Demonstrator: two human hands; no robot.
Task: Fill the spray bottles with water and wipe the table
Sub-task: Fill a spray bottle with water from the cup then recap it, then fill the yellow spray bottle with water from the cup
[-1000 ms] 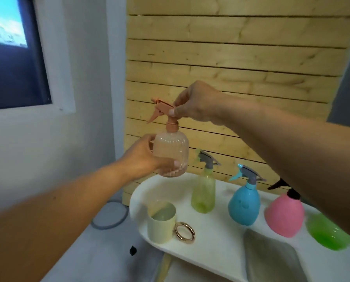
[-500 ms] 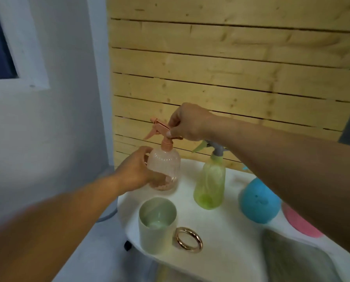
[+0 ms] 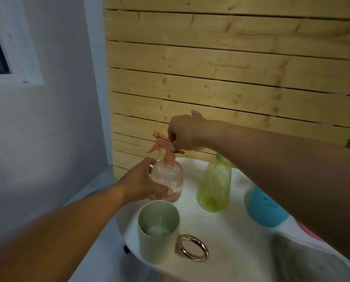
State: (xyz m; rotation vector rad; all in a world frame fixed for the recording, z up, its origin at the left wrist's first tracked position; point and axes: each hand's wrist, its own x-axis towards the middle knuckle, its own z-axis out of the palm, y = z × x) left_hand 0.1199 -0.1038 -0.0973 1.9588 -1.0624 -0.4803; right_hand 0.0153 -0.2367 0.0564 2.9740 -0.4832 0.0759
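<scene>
A clear peach spray bottle with a peach trigger head stands at the far left of the white table. My left hand grips its ribbed body from the left. My right hand holds the trigger head from above, fingers curled round its back. A yellow-green spray bottle stands just to the right, its head partly behind my right forearm. Further right are a blue bottle and a sliver of a pink one, both largely hidden by that arm.
A pale green mug with a gold ring handle stands at the table's near left edge, a little water in it. A grey cloth lies at the lower right. A wooden slat wall rises right behind the table.
The peach bottle has come down from mid-air and now rests on the table. Both hands have kept their hold on it. The view has tilted downward and closer.
</scene>
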